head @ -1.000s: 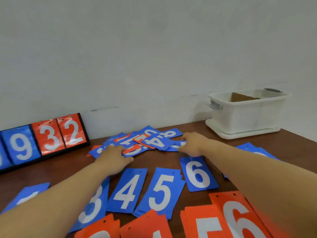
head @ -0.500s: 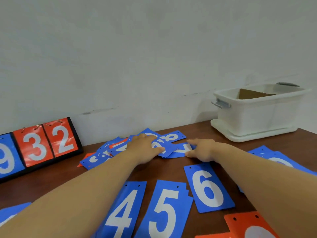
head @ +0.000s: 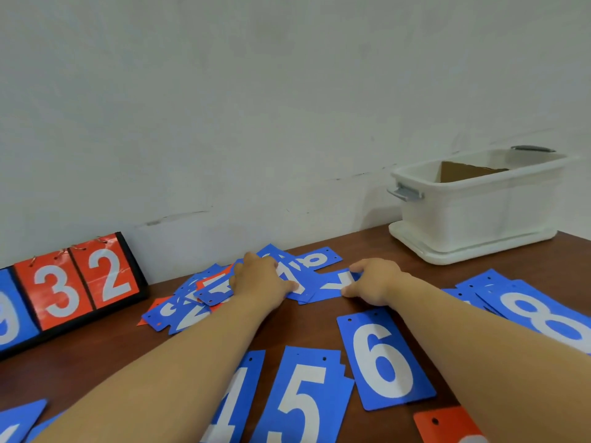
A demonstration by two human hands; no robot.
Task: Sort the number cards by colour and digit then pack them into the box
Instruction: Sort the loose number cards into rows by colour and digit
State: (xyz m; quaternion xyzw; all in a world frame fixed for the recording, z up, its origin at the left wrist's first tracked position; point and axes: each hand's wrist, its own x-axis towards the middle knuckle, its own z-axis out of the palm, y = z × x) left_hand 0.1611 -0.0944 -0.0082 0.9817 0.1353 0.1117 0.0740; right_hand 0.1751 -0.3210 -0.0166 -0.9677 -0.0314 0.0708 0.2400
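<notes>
Setting: plain indoor room; exact use cannot be told.
Backdrop: bare white-painted wall, scuffed low down.
Surface: brown wood-finish desk, set against that wall.
Items: flip scoreboard and open-topped white plastic box standing on the desk, as in an activity room.

The box stands right of the card heap, scoreboard left.

Brown wooden table: loose heap of number cards at the back; blue 4, blue 5, blue 6 in a front row; blue 8 stack right; white box far right; scoreboard left.
</notes>
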